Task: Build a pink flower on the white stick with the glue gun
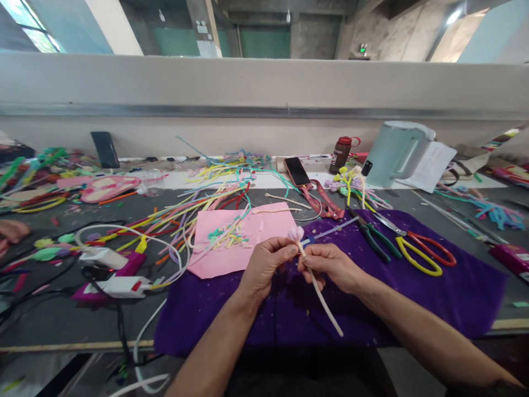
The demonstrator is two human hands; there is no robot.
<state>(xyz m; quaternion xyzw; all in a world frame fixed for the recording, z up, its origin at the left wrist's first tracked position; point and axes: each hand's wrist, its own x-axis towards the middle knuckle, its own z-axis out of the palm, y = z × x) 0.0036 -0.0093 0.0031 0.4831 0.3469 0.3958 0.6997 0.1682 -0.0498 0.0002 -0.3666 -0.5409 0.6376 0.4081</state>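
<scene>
Between my two hands is a small pale pink pipe-cleaner flower (295, 234) on a cream fuzzy stem (326, 310) that slants down to the right. My left hand (270, 260) pinches near the flower's base, thumb and forefinger closed. With fingers curled round the stem just below the bloom, my right hand (328, 264) grips it. Both hands are above a dark purple cloth (231, 309). Just behind them lies a translucent glue stick (336, 227). A pink sheet (202, 259) with small cut pipe-cleaner bits is to the left.
Green-handled pliers (378, 240) and scissors (430, 251) with red and yellow handles lie right. A phone (296, 172), bottle (341, 154) and teal jug (390, 154) stand or lie behind. Left are pipe cleaners (206, 201), a power strip (132, 264) with cables, and another person's hand (12, 231).
</scene>
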